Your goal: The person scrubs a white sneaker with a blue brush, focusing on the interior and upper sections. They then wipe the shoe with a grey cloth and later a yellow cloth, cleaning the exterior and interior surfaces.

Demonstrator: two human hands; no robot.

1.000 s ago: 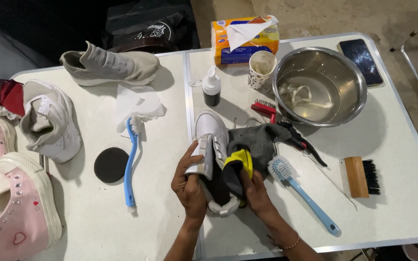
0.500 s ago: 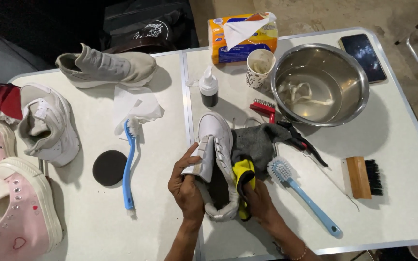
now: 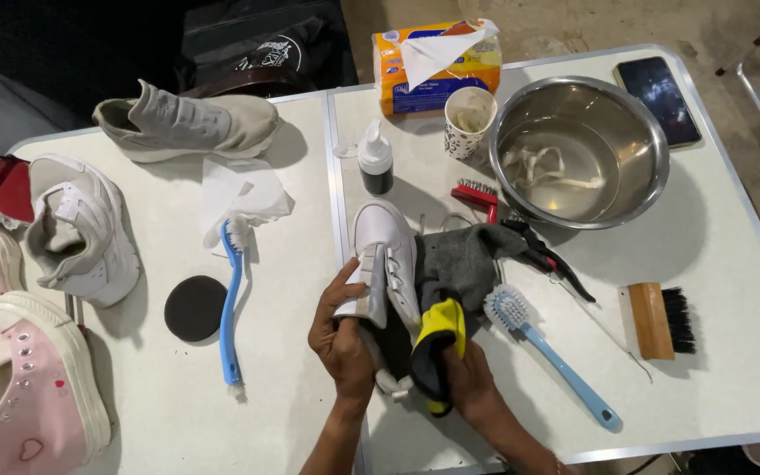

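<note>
Gripping a white shoe [image 3: 386, 264] by its tongue, our left hand [image 3: 342, 339] steadies it at the table's [image 3: 732, 290] near edge, toe pointing away from us. Our right hand [image 3: 470, 385] clutches a yellow and grey cloth [image 3: 437, 343] pressed against the shoe's side. We note a light blue brush [image 3: 545, 354] just right of the cloth, a dark blue brush [image 3: 230, 299] and black round pad [image 3: 195, 307] to the left, and a steel bowl [image 3: 580, 149] beyond.
</note>
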